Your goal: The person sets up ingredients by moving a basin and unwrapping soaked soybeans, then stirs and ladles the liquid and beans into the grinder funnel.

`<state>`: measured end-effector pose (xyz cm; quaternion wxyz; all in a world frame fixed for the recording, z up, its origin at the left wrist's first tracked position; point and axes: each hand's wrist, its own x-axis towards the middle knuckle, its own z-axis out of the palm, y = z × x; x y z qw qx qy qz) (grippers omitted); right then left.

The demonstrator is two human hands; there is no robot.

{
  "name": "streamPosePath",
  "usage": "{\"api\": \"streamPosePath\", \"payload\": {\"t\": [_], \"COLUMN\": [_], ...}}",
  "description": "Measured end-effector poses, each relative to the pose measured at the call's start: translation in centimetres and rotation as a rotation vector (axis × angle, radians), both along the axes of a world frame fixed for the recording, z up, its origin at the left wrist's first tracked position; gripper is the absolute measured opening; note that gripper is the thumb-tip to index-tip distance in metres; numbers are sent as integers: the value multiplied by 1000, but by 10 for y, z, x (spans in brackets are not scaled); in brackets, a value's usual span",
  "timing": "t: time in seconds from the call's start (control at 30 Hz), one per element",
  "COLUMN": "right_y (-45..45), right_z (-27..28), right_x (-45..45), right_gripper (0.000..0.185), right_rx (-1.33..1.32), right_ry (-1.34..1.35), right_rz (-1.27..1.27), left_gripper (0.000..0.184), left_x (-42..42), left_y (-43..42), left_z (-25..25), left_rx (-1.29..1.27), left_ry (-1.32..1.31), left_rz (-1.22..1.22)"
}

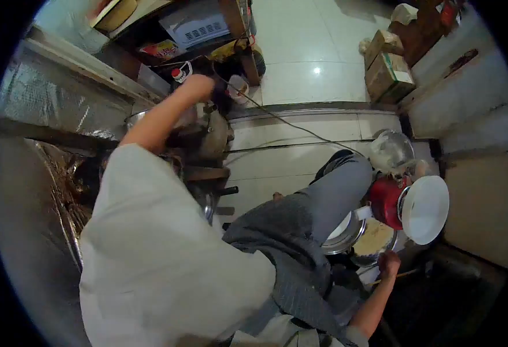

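Observation:
My left hand (199, 88) reaches out at upper left, curled into a fist beside a jug with a red cap (178, 74); what it grips, if anything, is hidden. At lower right, my right hand (388, 263) is closed at the near edge of a metal bowl of pale yellowish stuff (374, 237). Whatever lies inside those fingers is too small to make out. A thin light stick (404, 273) passes by the right wrist. Just beyond the bowl stands a red machine (386, 201) with a wide white bowl-shaped top (425, 210).
A steel pot (345, 236) sits beside my bent leg (340, 191). Behind the red machine is a clear plastic tub (391, 151). A dark cable (300, 128) crosses the tiled floor (300, 159). Cardboard boxes (388, 78) stand by the right wall, and a microwave (199, 29) rests on a shelf.

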<state>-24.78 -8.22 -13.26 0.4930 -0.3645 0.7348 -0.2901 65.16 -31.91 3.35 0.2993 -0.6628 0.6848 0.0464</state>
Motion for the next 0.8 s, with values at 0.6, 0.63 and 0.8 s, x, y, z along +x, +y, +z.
{"api": "streamPosePath", "payload": {"t": [0.6,0.63,0.8], "right_y": [-73,-90,-181], "right_z": [113,152,203], "right_x": [209,246,420], "right_gripper": [30,28,21], "right_rx": [-66,-172,-615], "right_ry": [848,858,365], "right_rz": [364,385,508], "left_gripper": [34,35,35], "left_x": [52,59,58], "left_y": [87,87,87], "left_z": [61,56,54], "left_rx": [-109,-155,-253], "left_ry": [186,229,301], "left_rz": [326,298,318]}}
